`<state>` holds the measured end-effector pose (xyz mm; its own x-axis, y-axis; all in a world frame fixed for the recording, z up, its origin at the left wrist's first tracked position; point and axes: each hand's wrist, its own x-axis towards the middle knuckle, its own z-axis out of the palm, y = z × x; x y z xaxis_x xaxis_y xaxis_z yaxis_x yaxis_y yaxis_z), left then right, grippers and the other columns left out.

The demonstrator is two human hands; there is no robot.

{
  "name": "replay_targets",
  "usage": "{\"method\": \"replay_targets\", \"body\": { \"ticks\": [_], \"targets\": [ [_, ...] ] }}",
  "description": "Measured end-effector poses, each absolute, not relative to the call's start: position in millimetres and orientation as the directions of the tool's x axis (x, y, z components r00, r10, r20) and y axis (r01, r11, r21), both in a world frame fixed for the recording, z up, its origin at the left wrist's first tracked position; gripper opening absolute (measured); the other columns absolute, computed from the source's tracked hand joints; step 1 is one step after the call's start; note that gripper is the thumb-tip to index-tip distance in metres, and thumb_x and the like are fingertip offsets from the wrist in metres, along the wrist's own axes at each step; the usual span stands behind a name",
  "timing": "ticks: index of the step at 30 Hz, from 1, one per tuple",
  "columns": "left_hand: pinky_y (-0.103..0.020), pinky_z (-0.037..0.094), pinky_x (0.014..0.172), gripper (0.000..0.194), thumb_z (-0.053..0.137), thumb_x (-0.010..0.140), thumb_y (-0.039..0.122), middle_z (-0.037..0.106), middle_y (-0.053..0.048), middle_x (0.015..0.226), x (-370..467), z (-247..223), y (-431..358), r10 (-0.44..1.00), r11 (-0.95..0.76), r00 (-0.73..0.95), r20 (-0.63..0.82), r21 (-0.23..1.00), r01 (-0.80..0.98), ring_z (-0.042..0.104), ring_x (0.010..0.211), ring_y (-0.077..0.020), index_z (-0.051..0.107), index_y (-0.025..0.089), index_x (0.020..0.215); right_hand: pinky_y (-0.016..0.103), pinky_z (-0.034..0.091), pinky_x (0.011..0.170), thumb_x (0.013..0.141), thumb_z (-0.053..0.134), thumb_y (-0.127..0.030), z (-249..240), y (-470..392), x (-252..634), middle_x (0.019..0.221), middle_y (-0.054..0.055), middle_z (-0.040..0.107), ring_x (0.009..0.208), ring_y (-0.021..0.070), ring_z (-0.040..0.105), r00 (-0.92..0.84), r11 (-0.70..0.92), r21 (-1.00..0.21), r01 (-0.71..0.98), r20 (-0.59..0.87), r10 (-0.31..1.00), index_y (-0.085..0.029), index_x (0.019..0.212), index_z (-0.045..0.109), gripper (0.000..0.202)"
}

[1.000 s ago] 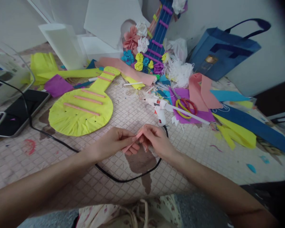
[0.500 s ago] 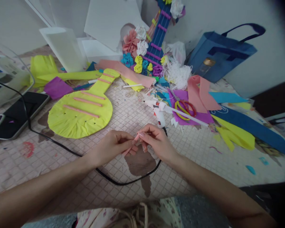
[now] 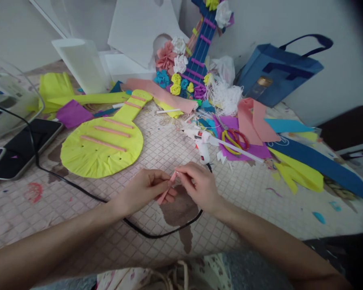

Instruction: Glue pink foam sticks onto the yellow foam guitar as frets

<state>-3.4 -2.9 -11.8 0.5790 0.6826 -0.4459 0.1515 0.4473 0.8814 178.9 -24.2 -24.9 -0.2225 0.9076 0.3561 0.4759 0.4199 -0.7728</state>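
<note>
A thin pink paper strip (image 3: 166, 191) slants between my hands over the front middle of the table. My left hand (image 3: 149, 185) pinches it along its length, fingers curled beneath. At its upper end, the thumb and forefinger of my right hand (image 3: 199, 185) close on the tip. Behind my left hand lies a yellow paper-covered banjo-like shape (image 3: 103, 161) with pink rolled sticks (image 3: 111, 131) across its body and neck. The white glue gun (image 3: 202, 147) rests on the table beyond my right hand, a long glue stick (image 3: 238, 150) in its back.
Scissors (image 3: 234, 141) lie on purple paper at the right. Farther back are a blue decorated guitar (image 3: 199, 52) with paper flowers, shredded white paper (image 3: 226, 94) and a blue bag (image 3: 278, 76). A phone (image 3: 24, 149) is at the left. A black cable (image 3: 157, 236) loops around my hands.
My right hand's fingers have shifted slightly at the strip's tip, and more of the strip shows between my hands. The view has tilted slightly.
</note>
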Motion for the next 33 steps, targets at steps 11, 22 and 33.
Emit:
{"method": "replay_targets", "body": {
  "ticks": [11,22,33],
  "targets": [
    [-0.025,0.052,0.069,0.026,0.065,0.079,0.037,0.071,-0.007,0.09,-7,-9,-2,0.644,0.521,0.652,-0.4,0.854,0.009,0.067,0.074,-0.014,0.064,0.014,0.091,0.019,0.047,0.05,0.082,0.063,-0.028,-26,-12,183,0.076,-0.002,0.062,0.053,0.005,0.053,-0.324,-0.235,-0.92,-0.315,-0.128,0.937,-0.02,0.094,0.066,0.015],
    [-0.022,0.051,0.063,0.02,0.065,0.08,0.033,0.068,-0.003,0.083,-7,-10,-5,0.652,0.488,0.663,-0.367,0.873,0.004,0.065,0.068,-0.0114,0.064,0.015,0.088,0.018,0.046,0.05,0.08,0.066,-0.031,-30,-11,183,0.071,-0.003,0.062,0.053,0.0054,0.054,-0.46,-0.353,-0.834,-0.425,-0.137,0.877,-0.022,0.094,0.067,0.016],
    [-0.023,0.05,0.061,0.027,0.068,0.075,0.038,0.065,-0.002,0.072,-7,-9,0,0.745,0.472,0.555,-0.37,0.88,-0.046,0.064,0.066,-0.0134,0.06,0.012,0.08,0.022,0.028,0.042,0.092,0.041,-0.034,-14,-17,192,0.051,-0.007,0.034,0.042,0.0073,0.034,-0.192,0.028,-0.971,0.238,-0.019,0.981,-0.02,0.058,0.036,0.037]
  ]
}}
